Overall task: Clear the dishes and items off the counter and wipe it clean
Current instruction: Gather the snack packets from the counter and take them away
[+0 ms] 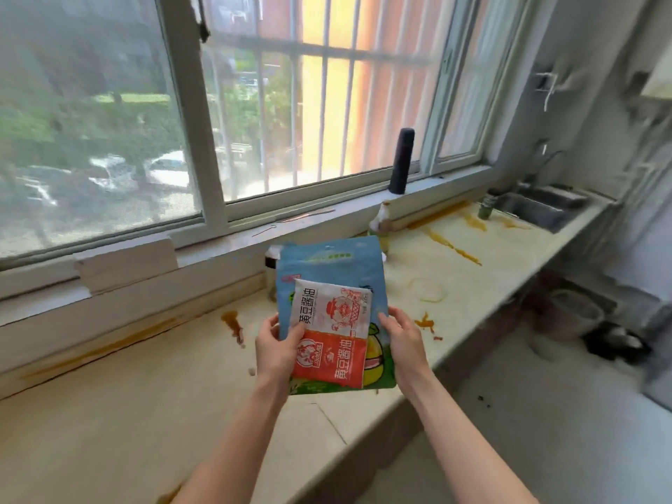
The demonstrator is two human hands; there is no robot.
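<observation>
Above the counter (152, 387) I hold a stack of flat food packets. A large blue pouch (327, 263) lies at the back, with a white and red soy sauce sachet (332, 332) in front of it. My left hand (278, 349) grips the stack's left edge, its thumb lying on the sachet. My right hand (402, 340) grips the pouch's right edge. The cream counter is streaked with orange-brown sauce stains (232, 321) along the wall and toward the sink.
A jar (271, 274) with a dark lid stands behind the pouch by the wall. A bottle (380, 223) stands further right, and a dark flask (402, 161) on the window sill. A green container (485, 209) stands beside the steel sink (538, 209). Dark items lie on the floor at right.
</observation>
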